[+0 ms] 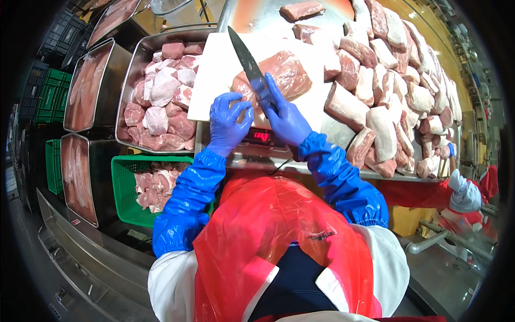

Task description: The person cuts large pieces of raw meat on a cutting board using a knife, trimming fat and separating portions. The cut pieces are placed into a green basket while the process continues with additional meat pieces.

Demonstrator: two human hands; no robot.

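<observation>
My right hand [288, 115] is closed around a knife, its index finger stretched along the blade. The long dark blade [248, 61] points away and to the left, over a white cutting board [212, 70]. On the board lies a large piece of pink raw meat [284, 75], partly behind the knife. My left hand [228, 122] is at the board's near edge, left of the knife. Its fingers are curled, with thumb and index drawn together; whatever they pinch, if anything, cannot be made out. Both hands wear blue-purple gloves. Between them glows a red digital display [261, 136].
Left of the board stands a metal tub [124, 96] of meat chunks, with a green basket [122, 188] of trimmings nearer me. Farther left are metal bins [111, 80] of meat. Many meat pieces [383, 129] cover the right of the table; a co-worker's gloved hand [451, 149] touches its far right edge.
</observation>
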